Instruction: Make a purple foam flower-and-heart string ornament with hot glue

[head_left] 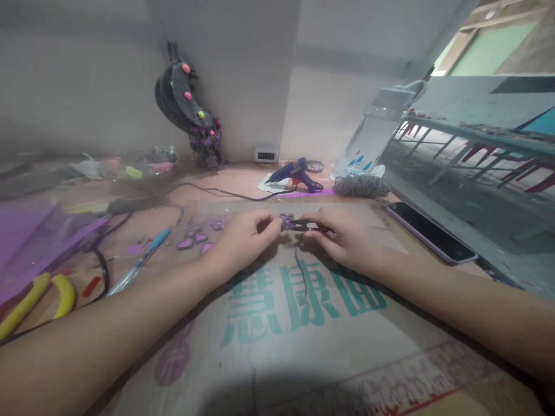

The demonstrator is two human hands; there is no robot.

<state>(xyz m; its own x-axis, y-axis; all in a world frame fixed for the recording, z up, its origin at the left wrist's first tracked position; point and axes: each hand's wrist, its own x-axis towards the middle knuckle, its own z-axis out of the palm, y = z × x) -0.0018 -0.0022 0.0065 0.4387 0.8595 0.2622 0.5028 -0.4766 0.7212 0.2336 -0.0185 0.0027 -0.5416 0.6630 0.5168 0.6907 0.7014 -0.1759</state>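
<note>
Between thumb and fingertips, my left hand (254,234) pinches a small purple flower piece (287,220) edged in grey yarn. My right hand (336,231) is closed on a pair of small dark scissors (301,224), whose tips touch or nearly touch the flower's right side. The scissors' handles are mostly hidden by my fingers. Below the hands a loose strand of grey yarn (302,271) lies on a printed sheet (269,352) with green characters. Several purple pieces with grey edges (191,238) lie left of my left hand.
A blue glue gun (295,175) rests behind my hands, near a grey yarn bundle (362,186) and a clear bottle (373,133). At right lies a phone (431,231). A pen (143,260), yellow handles (65,294) and purple sheets (39,242) are at left; a decorated grey crescent (184,98) leans on the wall.
</note>
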